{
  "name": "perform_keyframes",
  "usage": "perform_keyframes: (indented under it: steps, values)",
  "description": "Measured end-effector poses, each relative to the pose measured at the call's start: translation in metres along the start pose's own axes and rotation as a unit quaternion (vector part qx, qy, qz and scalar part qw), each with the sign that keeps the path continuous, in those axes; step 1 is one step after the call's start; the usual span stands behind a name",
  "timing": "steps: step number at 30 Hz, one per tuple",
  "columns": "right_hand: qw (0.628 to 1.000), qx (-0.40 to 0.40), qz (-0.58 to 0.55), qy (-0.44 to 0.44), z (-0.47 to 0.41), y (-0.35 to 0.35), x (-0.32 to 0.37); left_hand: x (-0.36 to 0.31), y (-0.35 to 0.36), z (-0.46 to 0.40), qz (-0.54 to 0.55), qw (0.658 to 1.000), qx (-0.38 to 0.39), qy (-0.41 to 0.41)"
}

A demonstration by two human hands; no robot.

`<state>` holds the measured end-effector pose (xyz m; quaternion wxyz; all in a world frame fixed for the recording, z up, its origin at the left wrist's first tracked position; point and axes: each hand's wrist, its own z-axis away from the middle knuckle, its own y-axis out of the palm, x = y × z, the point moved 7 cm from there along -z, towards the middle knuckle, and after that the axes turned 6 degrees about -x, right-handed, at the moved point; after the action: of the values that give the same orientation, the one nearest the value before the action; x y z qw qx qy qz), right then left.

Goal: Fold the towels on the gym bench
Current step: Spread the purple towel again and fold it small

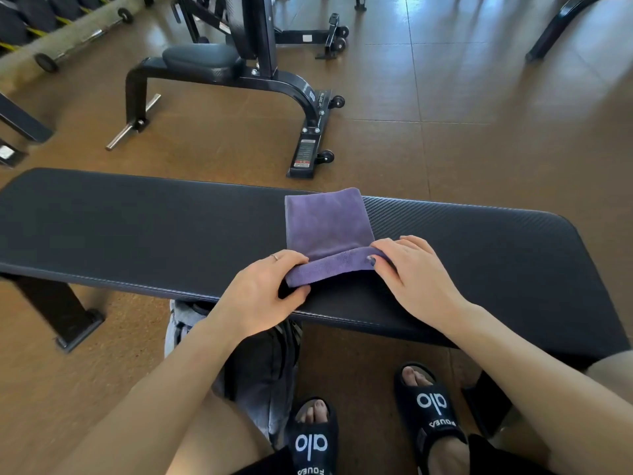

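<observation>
A purple towel (pixel 325 228) lies across the middle of the black padded gym bench (pixel 137 228), folded into a narrow strip. Its near end is lifted and turned back toward the far side. My left hand (pixel 263 293) pinches the left corner of that near edge between thumb and fingers. My right hand (pixel 414 269) holds the right corner, thumb under the fold and fingers over it. Both hands are above the bench's near half.
A dark bag with grey cloth (pixel 253 368) sits on the floor under the bench's near edge, by my sandalled feet (pixel 424 406). Beyond the bench stands a black seated machine (pixel 239 70); a barbell (pixel 85 39) and weights lie at far left on the brown floor.
</observation>
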<state>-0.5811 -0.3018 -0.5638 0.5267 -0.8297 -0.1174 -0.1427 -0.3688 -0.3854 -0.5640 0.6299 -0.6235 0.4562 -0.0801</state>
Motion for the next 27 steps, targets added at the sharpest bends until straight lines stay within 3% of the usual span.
perform_keyframes:
  steps: [5,9,14,20,27]
  values:
    - [0.978,-0.03,-0.153,0.139,-0.003,-0.001,-0.01,0.01,-0.001,0.0,0.163,0.975,-0.04,-0.144]
    - [0.965,-0.034,-0.189,0.177,-0.003,0.006,-0.012,0.017,0.002,0.001,0.194,0.957,-0.046,-0.209]
    - [0.975,-0.026,-0.125,0.182,-0.001,0.018,-0.018,0.013,0.0,0.006,0.125,0.966,-0.08,-0.211]
    - [0.979,-0.036,-0.086,0.18,-0.001,0.019,-0.024,0.021,0.011,0.009,0.09,0.964,-0.043,-0.246]
    - [0.975,-0.039,-0.126,0.18,0.003,0.011,-0.016,0.006,0.005,0.007,-0.03,0.98,-0.061,-0.189]
